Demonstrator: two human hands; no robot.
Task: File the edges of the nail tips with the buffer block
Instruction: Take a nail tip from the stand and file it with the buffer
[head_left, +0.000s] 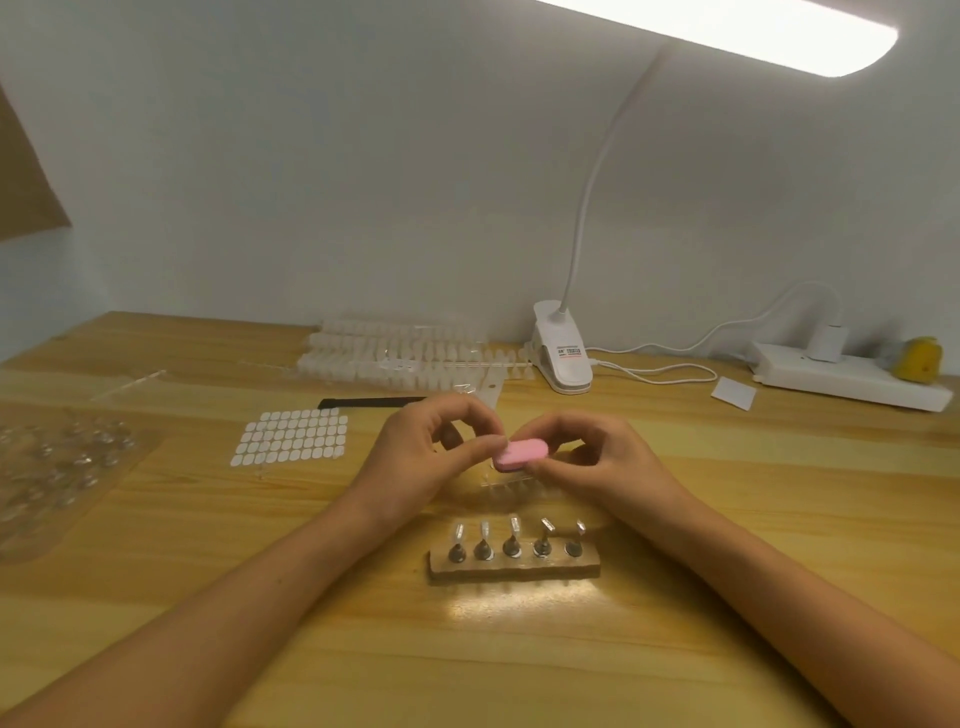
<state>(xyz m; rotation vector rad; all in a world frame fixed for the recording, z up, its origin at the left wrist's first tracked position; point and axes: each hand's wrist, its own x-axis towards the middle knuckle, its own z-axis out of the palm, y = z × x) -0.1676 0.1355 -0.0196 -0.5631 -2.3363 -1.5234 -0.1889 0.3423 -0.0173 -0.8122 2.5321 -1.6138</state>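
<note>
A pink buffer block (521, 453) hovers above the wooden table, pinched from the right by my right hand (597, 457). My left hand (426, 457) meets it from the left, fingers curled, thumb and forefinger pinched at the block's left end; a nail tip there is too small to make out. Below the hands a strip of clear nail tips (511, 488) lies on the table. Nearer me stands a holder block (514, 566) with several metal stands carrying nail tips (514, 525).
Rows of clear nail tips (410, 353) lie at the back, with a black file (371, 402) and a white sticker sheet (291, 436) to the left. A plastic blister tray (57, 467) lies far left. A clip lamp (563, 353), cable and power strip (852, 376) stand right.
</note>
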